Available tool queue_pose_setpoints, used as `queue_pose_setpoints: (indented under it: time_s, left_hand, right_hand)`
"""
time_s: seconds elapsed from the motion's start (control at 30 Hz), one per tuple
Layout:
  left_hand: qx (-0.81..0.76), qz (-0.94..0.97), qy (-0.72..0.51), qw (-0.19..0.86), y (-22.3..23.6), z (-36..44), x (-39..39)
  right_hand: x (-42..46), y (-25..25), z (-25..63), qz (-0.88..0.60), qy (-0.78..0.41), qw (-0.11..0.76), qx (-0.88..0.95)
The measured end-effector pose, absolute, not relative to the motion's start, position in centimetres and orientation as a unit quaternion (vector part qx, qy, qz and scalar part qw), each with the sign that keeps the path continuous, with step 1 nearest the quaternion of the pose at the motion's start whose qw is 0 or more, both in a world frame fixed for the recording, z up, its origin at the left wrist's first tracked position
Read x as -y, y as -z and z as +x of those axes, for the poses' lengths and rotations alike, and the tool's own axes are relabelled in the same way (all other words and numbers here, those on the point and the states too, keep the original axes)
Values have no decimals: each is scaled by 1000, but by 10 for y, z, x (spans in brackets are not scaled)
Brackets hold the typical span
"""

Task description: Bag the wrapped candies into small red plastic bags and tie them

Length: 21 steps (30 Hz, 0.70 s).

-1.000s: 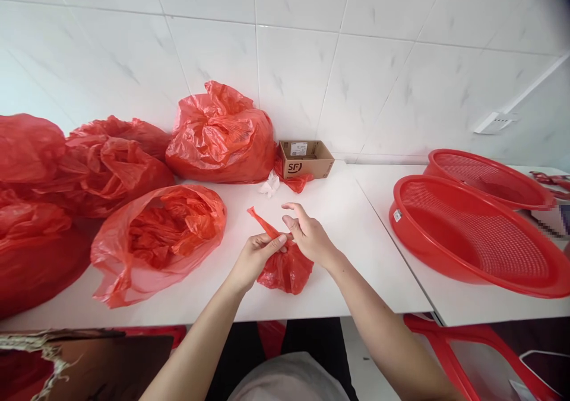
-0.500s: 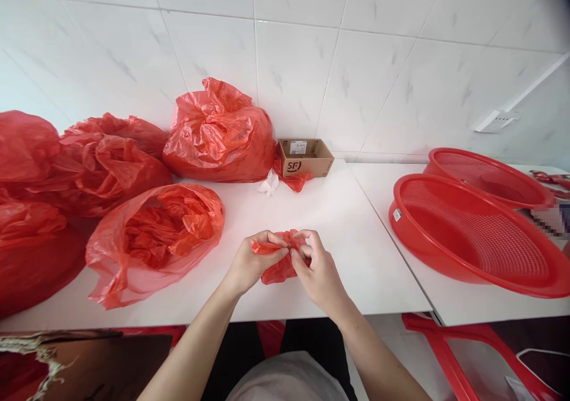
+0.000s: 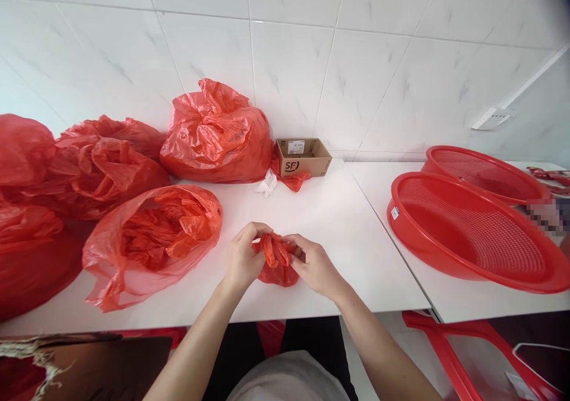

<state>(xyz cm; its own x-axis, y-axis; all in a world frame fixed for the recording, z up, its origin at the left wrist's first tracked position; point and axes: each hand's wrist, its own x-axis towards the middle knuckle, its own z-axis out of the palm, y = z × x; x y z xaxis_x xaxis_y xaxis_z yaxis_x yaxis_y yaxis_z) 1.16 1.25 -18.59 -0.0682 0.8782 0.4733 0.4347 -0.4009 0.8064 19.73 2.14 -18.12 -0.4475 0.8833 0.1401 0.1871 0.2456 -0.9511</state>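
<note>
A small red plastic bag (image 3: 278, 274) lies bunched on the white table (image 3: 365, 264), its gathered neck sticking up between my hands. My left hand (image 3: 244, 257) is shut on the bag's neck from the left. My right hand (image 3: 315, 265) pinches the same neck from the right, fingertips close to my left hand. Part of the neck is hidden by my fingers, so I cannot tell whether it is knotted. Just left of my left hand sits an open, stuffed red plastic bag (image 3: 151, 252).
Several bulging red plastic bags (image 3: 216, 139) crowd the table's left and back. A cardboard SF box (image 3: 303, 158) stands against the tiled wall beside a white tissue (image 3: 267, 183). Two red mesh baskets (image 3: 467, 229) rest on the adjoining table at right. Red stool legs show below.
The bag's long neck, held out to the left a second ago, has been gathered into a short bunch. My hands have closed in together on it, and the bag has shifted slightly up the table.
</note>
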Motion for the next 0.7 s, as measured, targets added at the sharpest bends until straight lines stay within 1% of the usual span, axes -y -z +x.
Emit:
queue_pose_setpoints:
  time_s: [0.1, 0.23, 0.37, 0.53, 0.6, 0.7]
  left_hand:
    - [-490, 675, -525, 171, 187, 16, -14]
    - [-463, 706, -520, 132, 186, 20, -14]
    - [-443, 708, -541, 104, 188, 22, -13]
    - [-440, 707, -543, 106, 183, 17, -10]
    - [-446, 708, -534, 117, 177, 12, -9]
    - [-453, 710, -520, 142, 169, 2, -8]
  right_hand:
    - [-27, 172, 199, -409, -485, 401, 661]
    - [-31, 175, 185, -383, -547, 449, 594]
    - [-28, 182, 173, -370, -585, 453, 562]
    - [-29, 176, 179, -347, -610, 414, 579]
    - [-30, 170, 184, -355, -588, 401, 606]
    - [-25, 159, 188, -382, -479, 394, 685]
